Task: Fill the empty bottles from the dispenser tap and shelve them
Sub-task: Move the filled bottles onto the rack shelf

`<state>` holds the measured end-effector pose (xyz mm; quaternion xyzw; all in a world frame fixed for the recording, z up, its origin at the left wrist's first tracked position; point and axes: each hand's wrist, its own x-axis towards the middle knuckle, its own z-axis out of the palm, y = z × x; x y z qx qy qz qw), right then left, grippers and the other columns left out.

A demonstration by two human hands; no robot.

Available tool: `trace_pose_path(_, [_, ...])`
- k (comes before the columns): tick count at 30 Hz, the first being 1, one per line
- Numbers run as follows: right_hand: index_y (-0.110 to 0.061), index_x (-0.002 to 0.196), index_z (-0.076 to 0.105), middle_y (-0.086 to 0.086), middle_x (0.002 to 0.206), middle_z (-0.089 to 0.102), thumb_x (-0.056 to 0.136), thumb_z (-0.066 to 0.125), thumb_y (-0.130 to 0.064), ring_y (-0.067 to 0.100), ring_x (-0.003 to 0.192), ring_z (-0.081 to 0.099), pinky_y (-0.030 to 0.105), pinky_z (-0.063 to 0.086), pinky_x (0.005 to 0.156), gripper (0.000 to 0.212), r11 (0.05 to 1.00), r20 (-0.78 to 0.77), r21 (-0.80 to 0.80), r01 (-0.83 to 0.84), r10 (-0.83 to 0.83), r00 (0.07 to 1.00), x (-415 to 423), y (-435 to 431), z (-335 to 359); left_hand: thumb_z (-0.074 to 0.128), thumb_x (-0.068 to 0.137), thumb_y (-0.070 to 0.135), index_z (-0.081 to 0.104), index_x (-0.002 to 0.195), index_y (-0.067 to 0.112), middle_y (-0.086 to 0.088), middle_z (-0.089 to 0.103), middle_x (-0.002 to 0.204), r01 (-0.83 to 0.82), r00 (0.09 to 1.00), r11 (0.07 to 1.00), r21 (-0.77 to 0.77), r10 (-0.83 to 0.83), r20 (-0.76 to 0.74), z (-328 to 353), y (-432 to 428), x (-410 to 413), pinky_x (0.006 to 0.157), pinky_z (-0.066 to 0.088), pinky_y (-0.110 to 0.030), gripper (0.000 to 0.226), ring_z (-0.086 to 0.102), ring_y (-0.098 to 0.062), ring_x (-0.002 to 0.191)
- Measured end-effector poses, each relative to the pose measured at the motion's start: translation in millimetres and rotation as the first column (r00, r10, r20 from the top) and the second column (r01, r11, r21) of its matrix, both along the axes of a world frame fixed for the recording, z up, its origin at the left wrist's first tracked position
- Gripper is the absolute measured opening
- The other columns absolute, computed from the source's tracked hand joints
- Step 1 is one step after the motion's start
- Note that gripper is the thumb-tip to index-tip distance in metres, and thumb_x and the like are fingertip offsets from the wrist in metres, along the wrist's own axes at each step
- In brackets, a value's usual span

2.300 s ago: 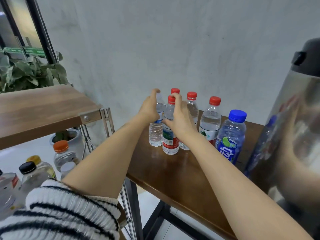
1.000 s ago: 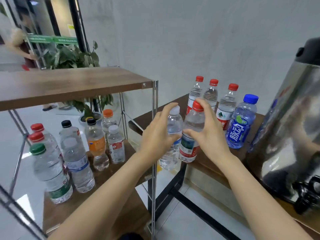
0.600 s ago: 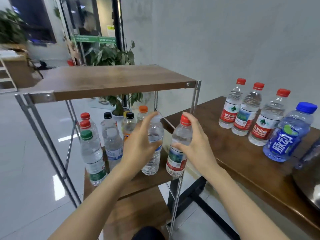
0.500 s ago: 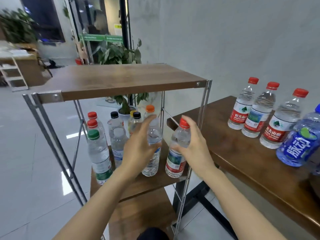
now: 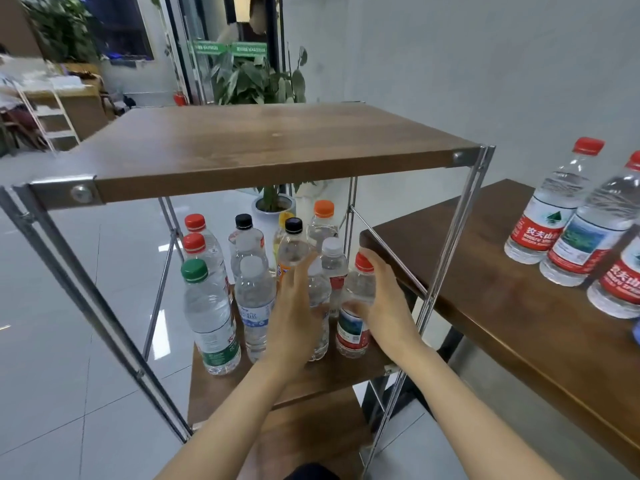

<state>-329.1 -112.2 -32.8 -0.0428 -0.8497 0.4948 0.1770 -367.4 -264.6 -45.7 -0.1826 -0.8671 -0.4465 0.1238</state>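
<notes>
Two bottles are gripped on the shelf (image 5: 311, 382): clear bottle (image 5: 320, 299) by the left hand (image 5: 294, 317), red-capped bottle (image 5: 353, 327) by the right hand (image 5: 384, 306). "农夫山" is printed on the table bottles (image 5: 540, 220).

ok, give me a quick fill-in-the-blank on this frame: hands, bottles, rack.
1. The right hand grips a labelled bottle with a ___ cap.
2. The left hand grips a clear bottle standing on the rack's ___ shelf.
3. The tall bottle at that shelf's front left has a ___ cap.

Missing words: red; middle; green.
</notes>
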Motion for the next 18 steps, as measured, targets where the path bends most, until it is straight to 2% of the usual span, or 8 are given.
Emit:
trace_pose_path(1, [-0.061,0.126,0.033,-0.024,0.131,0.045,0.091,0.071,-0.024,-0.003,0.119,0.049,0.002,0.038,0.086,0.064,1.0,0.01,0.001,-0.004,0.004,1.0,-3.7,-0.6,-0.5,0.076,0.081,0.003,0.016,0.141,0.049,-0.001,0.036,0.153,-0.01,1.0,1.0,0.005,0.01,0.004,0.0,1.2,-1.4,0.093,0.055,-0.043,0.097,0.054,-0.028,0.126])
trace_pose_path(3, [-0.055,0.137,0.029,-0.018,0.141,0.043,0.085,0.076,-0.026,0.001,0.124,0.045,0.019,0.037,0.1,0.075,0.998,0.022,0.068,-0.01,0.009,1.0,-11.1,-2.4,-1.7,0.073,0.082,-0.001,0.016,0.142,0.045,-0.002,0.036,0.153,-0.016,1.0,1.0,0.01,0.016,0.002,0.3,3.5,-4.1,0.093,0.054,-0.04,0.095,0.054,-0.029,0.126])
trace_pose_path(5, [-0.053,0.139,0.027,-0.014,0.142,0.042,0.084,0.078,-0.027,0.004,0.126,0.044,0.028,0.037,0.104,0.08,0.997,0.021,0.078,-0.019,0.017,1.0,-18.3,-4.2,-3.0,0.071,0.082,-0.003,0.018,0.145,0.04,-0.003,0.036,0.152,-0.016,1.0,1.0,0.008,0.016,-0.002,-0.2,5.5,-6.1,0.092,0.052,-0.038,0.093,0.053,-0.028,0.126])
trace_pose_path(8, [-0.055,0.136,0.026,-0.011,0.141,0.044,0.085,0.077,-0.026,0.006,0.126,0.044,0.031,0.04,0.106,0.078,0.996,0.011,0.089,-0.014,0.013,1.0,-28.0,-5.0,-4.5,0.07,0.082,-0.006,0.023,0.149,0.031,-0.004,0.036,0.15,-0.016,1.0,1.0,-0.003,0.016,-0.001,0.2,8.2,-8.2,0.092,0.049,-0.033,0.09,0.052,-0.028,0.127])
trace_pose_path(13, [-0.058,0.134,0.023,-0.009,0.143,0.042,0.089,0.073,-0.024,0.007,0.127,0.042,0.04,0.042,0.108,0.075,0.995,0.015,0.095,-0.02,0.019,1.0,-34.2,-7.8,-3.3,0.071,0.081,-0.006,0.025,0.15,0.028,0.0,0.03,0.15,-0.026,0.999,0.999,-0.048,0.025,-0.025,1.7,8.5,-6.6,0.088,0.043,-0.023,0.09,0.047,-0.021,0.126])
trace_pose_path(16, [-0.051,0.145,0.013,-0.007,0.15,0.037,0.09,0.069,-0.034,0.012,0.134,0.04,0.041,0.04,0.108,0.08,0.977,0.048,0.214,-0.027,0.017,0.999,-29.6,-8.4,2.8,0.074,0.081,-0.004,0.022,0.15,0.029,0.0,0.029,0.151,-0.024,0.999,0.996,-0.087,0.022,-0.027,0.9,7.2,-6.0,0.087,0.042,-0.021,0.093,0.047,-0.02,0.127])
trace_pose_path(18, [-0.046,0.15,0.008,-0.007,0.155,0.033,0.091,0.067,-0.036,0.015,0.139,0.037,0.041,0.04,0.107,0.085,0.94,0.055,0.34,-0.015,-0.004,0.998,-21.7,-4.8,9.7,0.075,0.081,-0.002,0.018,0.149,0.032,-0.002,0.026,0.152,-0.029,0.999,0.991,-0.127,0.025,-0.039,2.0,6.4,-4.7,0.088,0.049,-0.025,0.095,0.048,-0.025,0.128])
